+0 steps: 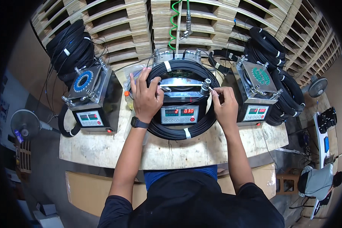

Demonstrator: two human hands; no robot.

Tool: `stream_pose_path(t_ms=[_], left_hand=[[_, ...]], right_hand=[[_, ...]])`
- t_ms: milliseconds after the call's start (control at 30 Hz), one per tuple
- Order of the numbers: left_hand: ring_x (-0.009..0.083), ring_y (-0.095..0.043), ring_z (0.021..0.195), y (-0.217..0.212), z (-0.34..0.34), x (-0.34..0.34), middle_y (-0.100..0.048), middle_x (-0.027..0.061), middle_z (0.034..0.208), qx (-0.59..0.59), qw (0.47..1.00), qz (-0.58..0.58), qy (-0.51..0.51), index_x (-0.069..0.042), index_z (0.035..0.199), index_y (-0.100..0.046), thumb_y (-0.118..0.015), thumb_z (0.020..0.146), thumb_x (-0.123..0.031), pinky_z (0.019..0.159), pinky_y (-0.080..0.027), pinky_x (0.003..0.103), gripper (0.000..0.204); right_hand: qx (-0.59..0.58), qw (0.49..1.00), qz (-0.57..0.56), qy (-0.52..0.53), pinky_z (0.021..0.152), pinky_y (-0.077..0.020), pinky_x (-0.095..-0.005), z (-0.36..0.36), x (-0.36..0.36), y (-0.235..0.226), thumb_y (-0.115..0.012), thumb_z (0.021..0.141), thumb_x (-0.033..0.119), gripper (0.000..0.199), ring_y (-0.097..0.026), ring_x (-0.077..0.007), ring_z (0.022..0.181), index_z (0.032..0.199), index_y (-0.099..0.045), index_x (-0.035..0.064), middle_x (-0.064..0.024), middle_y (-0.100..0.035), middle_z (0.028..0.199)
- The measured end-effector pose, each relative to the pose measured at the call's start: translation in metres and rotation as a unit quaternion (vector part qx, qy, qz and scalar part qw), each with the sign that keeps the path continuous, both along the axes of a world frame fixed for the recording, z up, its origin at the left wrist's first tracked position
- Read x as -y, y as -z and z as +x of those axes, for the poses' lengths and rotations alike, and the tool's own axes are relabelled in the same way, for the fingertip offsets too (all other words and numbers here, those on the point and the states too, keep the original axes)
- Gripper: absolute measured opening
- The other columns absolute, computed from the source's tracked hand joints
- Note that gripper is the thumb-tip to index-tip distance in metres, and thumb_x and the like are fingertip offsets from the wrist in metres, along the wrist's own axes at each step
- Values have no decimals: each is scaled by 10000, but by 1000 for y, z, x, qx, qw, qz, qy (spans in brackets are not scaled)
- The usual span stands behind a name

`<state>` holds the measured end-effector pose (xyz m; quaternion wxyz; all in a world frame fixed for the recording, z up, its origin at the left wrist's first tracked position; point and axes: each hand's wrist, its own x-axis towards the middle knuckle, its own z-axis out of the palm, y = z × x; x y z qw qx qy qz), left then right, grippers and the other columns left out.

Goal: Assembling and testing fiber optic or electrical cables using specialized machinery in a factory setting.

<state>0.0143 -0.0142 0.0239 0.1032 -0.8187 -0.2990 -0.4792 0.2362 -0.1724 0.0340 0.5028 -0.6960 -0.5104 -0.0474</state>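
Note:
A black cable coil [167, 131], bound with white tape, hangs around the middle bench machine, which has a control panel [179, 114] with red digits. Across the machine's top runs a shiny metal bar [181, 82], with a round metal knob [205, 86] at its right end. My left hand [147, 95] is open at the bar's left end, its fingers spread over the coil's left side. Beside the knob, my right hand [225, 108] pinches a small pale piece between thumb and forefinger; its kind is too small to make out.
Similar machines stand left, with a blue ring of parts [83, 81], and right, with green parts [261, 76]. Black cable coils [70, 49] are stacked behind the left one, more coils [288, 91] beside the right one. Wooden pallets [212, 26] and a green spiral hose [173, 22] rise behind the bench [171, 159].

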Motion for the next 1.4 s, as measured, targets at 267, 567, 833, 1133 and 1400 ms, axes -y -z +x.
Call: stream_pose_path(t_ms=[267,567,833,1133,1400], left_hand=[[321,-474,1329,-1,2,-3,-518,152,1339,-9,1000,-6,-19,-103,1092,-617,-611,792,-129,1190,-227,630,301],[321,-460,1335,5,2,-3,-509,145,1358,-20,999,-7,-45,-108,1093,-604,-599,773,-120,1193,-228,620,320],[330,-447,1343,1,10,-1,-506,156,1358,-26,998,-1,-48,-102,1099,-594,-595,770,-125,1205,-209,607,330],[318,-466,1300,7,2,0,-530,131,1248,14,998,13,-58,-93,1096,-597,-604,788,-171,1202,-186,640,318],[305,-498,1242,2,-4,-2,-544,116,1218,45,998,20,42,-96,1121,-595,-675,804,-123,1202,-210,608,328]], right_hand=[[80,997,21,-12,573,-472,-346,-25,-11,-7,-748,890,97,169,-592,-230,631,875,-616,-8,-120,-570,837],[117,981,-98,-116,655,-541,-431,-17,0,-25,-735,876,112,113,-663,-337,742,907,-651,43,-129,-602,932],[214,974,-64,-43,633,-531,-441,-33,-46,-27,-714,901,223,201,-656,-334,732,845,-615,56,-125,-563,894],[182,974,-93,-98,697,-526,-437,-26,-29,-32,-697,911,160,166,-652,-323,784,1037,-649,62,-105,-586,897],[140,972,-76,-171,693,-516,-410,-22,-31,-40,-715,869,131,101,-645,-303,808,908,-652,61,-101,-632,850]])
